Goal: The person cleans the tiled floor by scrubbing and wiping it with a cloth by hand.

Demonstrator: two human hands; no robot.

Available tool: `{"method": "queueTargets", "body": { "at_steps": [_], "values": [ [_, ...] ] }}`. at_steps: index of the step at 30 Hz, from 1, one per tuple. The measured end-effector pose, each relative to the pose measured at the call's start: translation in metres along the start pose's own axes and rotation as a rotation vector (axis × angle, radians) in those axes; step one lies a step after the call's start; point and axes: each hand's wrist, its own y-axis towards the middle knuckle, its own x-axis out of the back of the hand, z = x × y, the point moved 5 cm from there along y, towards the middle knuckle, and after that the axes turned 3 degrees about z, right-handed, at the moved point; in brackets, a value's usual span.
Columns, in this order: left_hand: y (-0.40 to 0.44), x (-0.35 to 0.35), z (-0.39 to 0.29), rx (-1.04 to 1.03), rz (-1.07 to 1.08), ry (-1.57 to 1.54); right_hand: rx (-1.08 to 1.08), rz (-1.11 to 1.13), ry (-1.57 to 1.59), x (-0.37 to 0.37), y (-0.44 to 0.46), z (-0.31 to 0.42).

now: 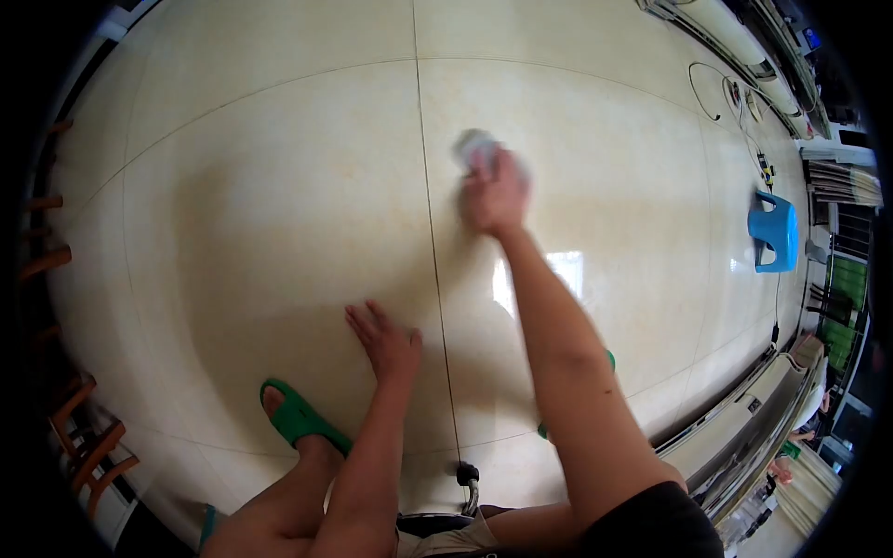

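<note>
Tiled floor (558, 130) surrounds both hands (498, 197); green slipper (299, 418) nearby, blue stool (781, 228) rightward.

The right hand (498, 197) and the pale object (476, 146) under its fingers appear blurred; the object's kind is indeterminate. The right arm (563, 349) conceals most of a green slipper (611, 360). The lower edge truncates the black sleeve (656, 525).
</note>
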Motion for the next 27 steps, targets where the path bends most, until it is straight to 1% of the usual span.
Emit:
{"method": "queueTargets", "body": {
  "at_steps": [1, 2, 4, 6, 8, 10, 11, 14, 15, 16, 17, 19, 20, 22, 23, 25, 27],
  "values": [
    [0.0, 0.0, 0.002, 0.0, -0.004, -0.003, -0.183, 0.117, -0.016, 0.015, 0.008, -0.033],
    [0.001, -0.002, 0.004, 0.001, 0.007, -0.005, -0.299, 0.077, -0.084, 0.018, 0.01, -0.067],
    [0.0, -0.003, 0.007, 0.007, 0.018, -0.008, -0.466, 0.038, -0.012, 0.037, 0.003, -0.111],
    [-0.006, -0.005, 0.005, -0.029, -0.014, 0.002, -0.457, 0.051, -0.008, 0.041, 0.0, -0.119],
    [-0.009, -0.005, 0.0, -0.029, -0.006, 0.002, -0.445, 0.04, -0.04, 0.025, -0.003, -0.098],
    [-0.006, -0.004, -0.004, -0.034, -0.01, 0.007, -0.209, -0.042, -0.107, 0.015, -0.023, -0.039],
    [-0.005, -0.005, -0.004, -0.003, -0.015, 0.02, -0.074, -0.033, -0.072, 0.008, -0.036, -0.011],
    [-0.001, -0.015, 0.001, 0.035, -0.034, 0.021, 0.132, 0.115, -0.013, -0.003, -0.093, 0.065],
    [0.001, -0.017, 0.005, 0.052, -0.052, 0.014, 0.187, 0.124, 0.021, -0.005, -0.117, 0.082],
    [0.003, -0.02, 0.007, 0.045, -0.051, 0.012, 0.243, 0.133, 0.056, -0.006, -0.134, 0.09],
    [0.004, -0.022, 0.01, 0.032, -0.068, 0.029, 0.237, 0.131, 0.054, -0.006, -0.139, 0.084],
    [0.002, -0.02, 0.008, 0.015, -0.08, 0.05, 0.343, 0.16, 0.058, -0.008, -0.152, 0.07],
    [0.001, -0.017, 0.006, 0.025, -0.073, 0.034, 0.285, 0.143, 0.027, -0.003, -0.149, 0.05],
    [0.001, -0.014, 0.004, 0.031, -0.062, 0.022, 0.15, -0.016, -0.011, 0.012, -0.14, -0.001],
    [0.0, -0.014, 0.005, 0.017, -0.065, 0.018, 0.042, -0.006, -0.081, 0.017, -0.135, -0.034],
    [-0.002, -0.012, 0.007, 0.0, -0.066, 0.016, -0.193, -0.011, -0.086, 0.028, -0.141, -0.102],
    [-0.001, -0.009, 0.008, 0.005, -0.004, 0.005, -0.403, -0.005, -0.072, 0.038, -0.155, -0.154]
  ]
}}
